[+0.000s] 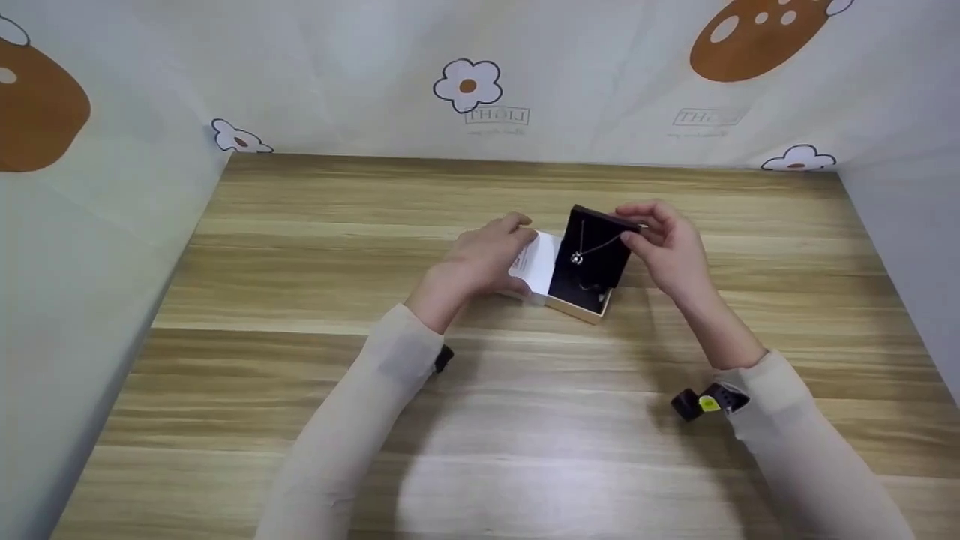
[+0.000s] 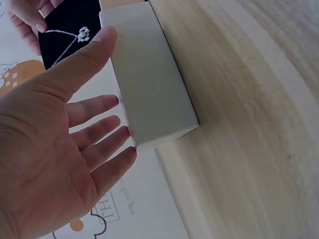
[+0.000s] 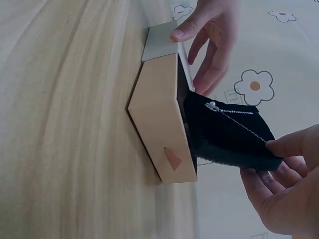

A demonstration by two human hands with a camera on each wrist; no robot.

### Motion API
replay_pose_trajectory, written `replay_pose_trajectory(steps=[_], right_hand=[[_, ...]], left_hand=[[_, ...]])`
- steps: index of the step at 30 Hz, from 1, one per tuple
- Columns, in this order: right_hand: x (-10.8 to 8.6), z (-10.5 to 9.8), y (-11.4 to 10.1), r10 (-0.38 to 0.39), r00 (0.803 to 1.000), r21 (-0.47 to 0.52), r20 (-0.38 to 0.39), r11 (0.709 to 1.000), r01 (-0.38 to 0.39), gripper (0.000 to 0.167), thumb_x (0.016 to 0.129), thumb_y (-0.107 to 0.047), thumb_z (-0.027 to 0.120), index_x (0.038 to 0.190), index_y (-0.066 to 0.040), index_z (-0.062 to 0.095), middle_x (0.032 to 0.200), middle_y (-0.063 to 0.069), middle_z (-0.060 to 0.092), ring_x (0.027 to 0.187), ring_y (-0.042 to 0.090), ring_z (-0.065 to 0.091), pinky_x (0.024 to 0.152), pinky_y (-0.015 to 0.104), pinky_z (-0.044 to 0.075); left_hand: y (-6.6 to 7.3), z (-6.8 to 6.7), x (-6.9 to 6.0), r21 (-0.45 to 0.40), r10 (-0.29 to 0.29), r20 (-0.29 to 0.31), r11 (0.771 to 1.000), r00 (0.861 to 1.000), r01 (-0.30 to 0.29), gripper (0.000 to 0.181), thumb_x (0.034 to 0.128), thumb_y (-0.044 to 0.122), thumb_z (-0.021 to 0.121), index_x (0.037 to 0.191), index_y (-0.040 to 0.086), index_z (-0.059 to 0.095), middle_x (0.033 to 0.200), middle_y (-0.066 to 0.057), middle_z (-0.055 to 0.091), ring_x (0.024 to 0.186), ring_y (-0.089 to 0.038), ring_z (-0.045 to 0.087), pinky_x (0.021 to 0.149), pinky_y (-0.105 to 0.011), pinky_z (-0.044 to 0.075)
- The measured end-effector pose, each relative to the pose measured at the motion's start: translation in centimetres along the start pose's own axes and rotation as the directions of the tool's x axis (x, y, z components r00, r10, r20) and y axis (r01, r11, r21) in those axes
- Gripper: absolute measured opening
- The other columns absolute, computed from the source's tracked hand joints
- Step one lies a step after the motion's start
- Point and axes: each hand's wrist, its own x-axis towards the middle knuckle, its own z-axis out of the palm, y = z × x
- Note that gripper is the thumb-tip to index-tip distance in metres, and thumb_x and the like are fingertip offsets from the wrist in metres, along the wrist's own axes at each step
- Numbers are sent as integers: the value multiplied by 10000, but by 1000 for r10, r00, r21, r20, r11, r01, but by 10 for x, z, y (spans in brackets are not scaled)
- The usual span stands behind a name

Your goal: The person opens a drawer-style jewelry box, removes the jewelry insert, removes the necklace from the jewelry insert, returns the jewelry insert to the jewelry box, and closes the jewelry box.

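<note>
A small jewelry box lies on the table, its white sleeve (image 1: pixel 543 259) partly slid off a peach-gold drawer (image 3: pixel 154 109). My left hand (image 1: pixel 487 255) spans the sleeve with fairly straight fingers; its thumb touches the top edge in the left wrist view. My right hand (image 1: pixel 671 244) pinches the outer edge of a black foam pad (image 1: pixel 604 232) between thumb and fingers. The pad stands tilted up out of the drawer, its lower end still at the drawer. A silver necklace (image 3: pixel 212 105) with a sparkling pendant lies across the pad. Below it, the drawer's dark inside is partly hidden.
The box stands on a wood-grain table (image 1: pixel 300 360) near the middle. A pale curtain (image 1: pixel 360 82) with flower prints hangs behind the far table edge. Black wrist straps (image 1: pixel 709 403) are worn over both sleeves.
</note>
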Motion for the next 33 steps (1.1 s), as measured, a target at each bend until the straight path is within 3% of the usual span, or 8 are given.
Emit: replay_pose_trajectory(steps=[7,13,20,26,33], right_hand=[[2,0,-10,-8,1000,19,-6,1000,8,308,918,107,574,1226,108,579,1039,-155,686,996,-61,643,896,117,523],[3,-1,-16,-20,1000,30,-7,999,20,306,919,110,565,1225,115,577,983,-235,669,992,-63,647,889,116,523],[5,-2,-21,-30,1000,19,1,999,30,302,918,99,576,1219,105,581,1027,-163,691,986,-48,654,886,121,527],[6,-2,-24,-55,998,28,-5,998,55,293,910,117,568,1203,112,587,997,-191,693,978,-45,658,881,120,527],[6,-2,-32,-61,998,37,-5,997,62,287,913,116,565,1200,106,588,994,-212,686,1004,-36,653,892,128,527]], left_hand=[[-1,0,-4,-61,-1,-12,998,1000,0,883,814,444,798,1528,143,376,1620,-39,300,1487,-251,325,1148,-457,407],[0,-6,-7,-131,-11,-53,991,999,4,761,907,426,703,1534,163,360,1596,-22,357,1477,-227,354,1191,-417,359],[3,-10,-9,-266,-22,-127,964,992,-13,633,977,368,624,1529,186,375,1570,-3,423,1456,-206,396,1186,-396,363],[5,-12,-11,-389,-13,-189,919,982,-62,559,997,316,600,1502,158,419,1538,-10,473,1414,-209,454,1166,-399,384],[8,-16,-12,-547,14,-245,824,969,-150,490,1005,237,592,1459,95,473,1489,-53,530,1373,-209,506,1173,-339,377]])
